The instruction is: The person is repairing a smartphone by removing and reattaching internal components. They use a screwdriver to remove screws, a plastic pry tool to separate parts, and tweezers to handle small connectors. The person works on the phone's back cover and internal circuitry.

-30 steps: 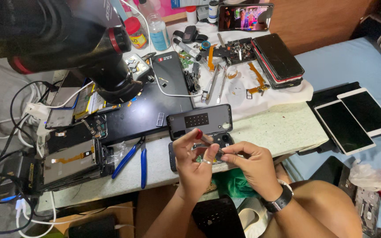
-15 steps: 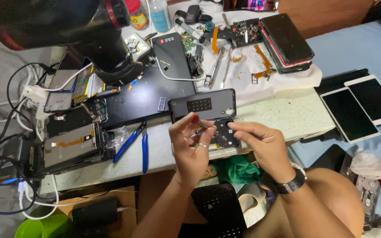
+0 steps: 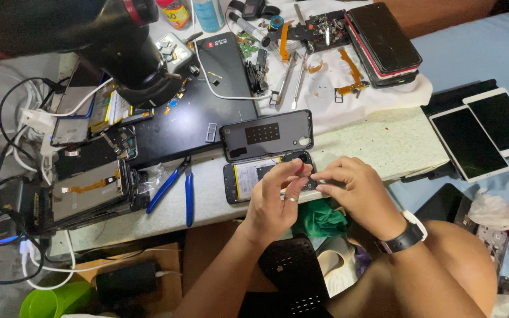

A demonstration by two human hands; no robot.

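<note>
An opened phone (image 3: 248,175) lies at the near edge of the workbench, its yellowish battery and dark insides showing. Just behind it rests its dark back cover (image 3: 266,134), inner side up. My left hand (image 3: 278,197) hovers over the phone's right half with thumb and fingertips pinched together; what they pinch is too small to see. My right hand (image 3: 354,191), a black watch on its wrist, meets it from the right, its fingers pressed on the phone's right end.
Blue-handled pliers (image 3: 175,184) lie left of the phone. A microscope head (image 3: 125,47) hangs over a black mat (image 3: 195,112). Opened phones and cables crowd the left. Tweezers (image 3: 287,79), parts and stacked phones (image 3: 384,41) lie behind; two white tablets (image 3: 484,132) on the right.
The view has shifted down and closer. Both hands stay over the opened phone; my fingertips have come closer together over its right end.
</note>
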